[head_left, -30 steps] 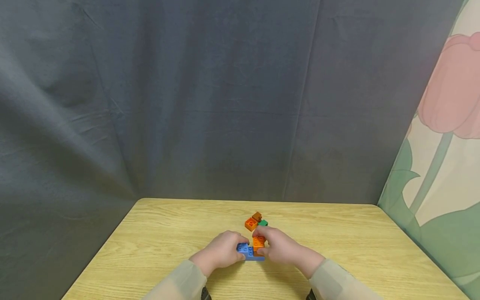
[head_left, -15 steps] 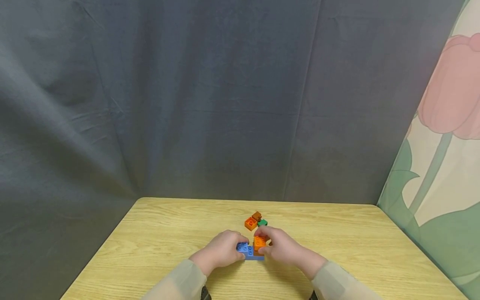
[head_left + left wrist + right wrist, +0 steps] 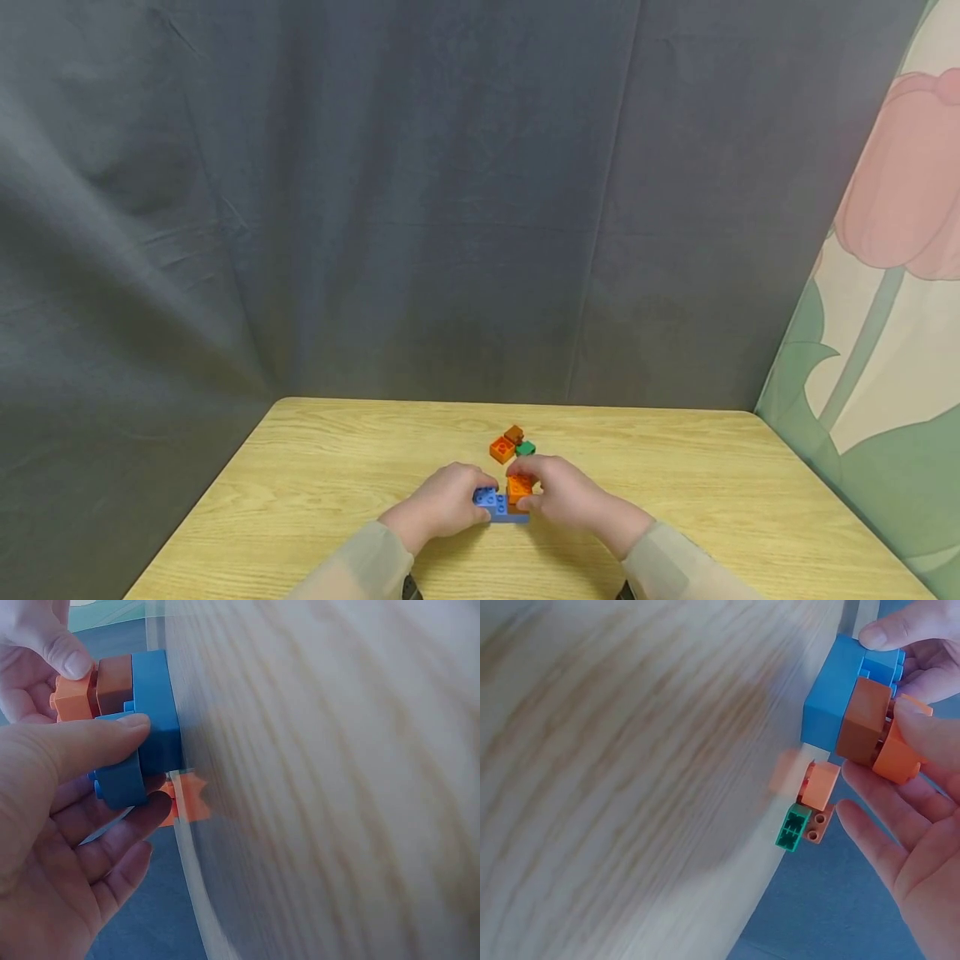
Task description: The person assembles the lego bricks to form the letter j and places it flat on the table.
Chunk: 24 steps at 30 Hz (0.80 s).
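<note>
On the wooden table stands a long blue brick bearing a smaller blue brick at its left end and a brown brick at its right end. My left hand grips the blue bricks at the left, thumb on the near side and fingers behind. An orange brick is pinched between the thumb and fingers of my right hand. It sits over the brown brick, slightly tilted, with a narrow gap showing between them in the right wrist view.
Behind the blue bricks lie a loose orange brick, a small brown brick and a green brick, close together. A dark grey curtain hangs beyond the table's far edge, and a flowered wall stands at the right.
The held orange brick has shifted slightly to the right over the brown brick, together with my right hand. My left hand and the blue bricks have stayed in place.
</note>
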Tool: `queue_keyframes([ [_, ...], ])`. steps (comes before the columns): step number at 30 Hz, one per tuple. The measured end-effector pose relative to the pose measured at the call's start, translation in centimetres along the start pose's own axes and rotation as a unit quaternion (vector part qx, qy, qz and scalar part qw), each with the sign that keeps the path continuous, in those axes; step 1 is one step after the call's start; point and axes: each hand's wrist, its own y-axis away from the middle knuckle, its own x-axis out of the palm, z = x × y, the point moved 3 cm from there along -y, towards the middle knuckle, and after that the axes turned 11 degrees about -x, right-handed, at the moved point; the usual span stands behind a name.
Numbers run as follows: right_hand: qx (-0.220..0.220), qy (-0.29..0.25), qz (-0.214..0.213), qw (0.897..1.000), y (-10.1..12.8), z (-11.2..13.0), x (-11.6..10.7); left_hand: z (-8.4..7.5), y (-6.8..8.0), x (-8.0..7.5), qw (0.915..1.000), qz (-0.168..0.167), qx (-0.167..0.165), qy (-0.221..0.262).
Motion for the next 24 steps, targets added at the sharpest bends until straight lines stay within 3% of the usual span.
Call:
queue_keyframes([
  [11, 0.006, 0.047, 0.019, 0.999, -0.21, 0.57, -0.03, -0.23, 0.16, -0.05, 0.9998, 0.009, -0.016, 0.011],
  [24, 0.0, 0.071, 0.033, 0.997, -0.27, 0.88, -0.16, -0.31, 0.17, -0.13, 0.9999, 0.007, -0.011, 0.001],
])
